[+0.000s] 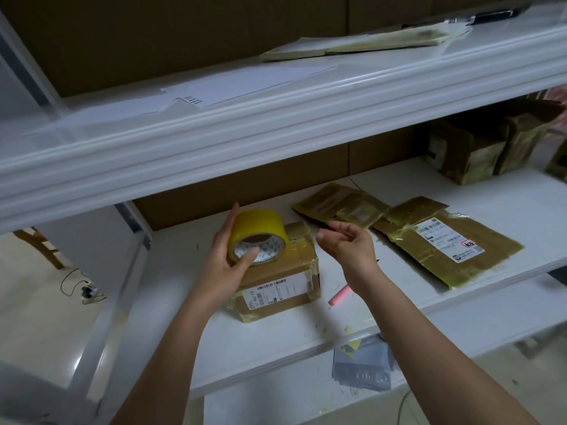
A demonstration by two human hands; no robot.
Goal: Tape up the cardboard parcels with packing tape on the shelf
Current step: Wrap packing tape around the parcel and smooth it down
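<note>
A small cardboard parcel (280,277) with a white label and yellowish tape on its edges sits on the white shelf (214,332). On top of it rests a yellow roll of packing tape (256,228). My left hand (228,259) grips the roll, thumb at its core and fingers over its left side. My right hand (346,243) hovers just right of the parcel with fingers loosely curled and nothing visible in them. Two flattened, taped parcels lie further right: a small one (340,208) and a larger labelled one (445,246).
A pink marker (339,295) lies on the shelf beside the parcel. More taped boxes (478,151) stand at the back right. The upper shelf (276,118) overhangs close above, carrying flat cardboard (352,46). Grey bags (363,368) lie on the lower level.
</note>
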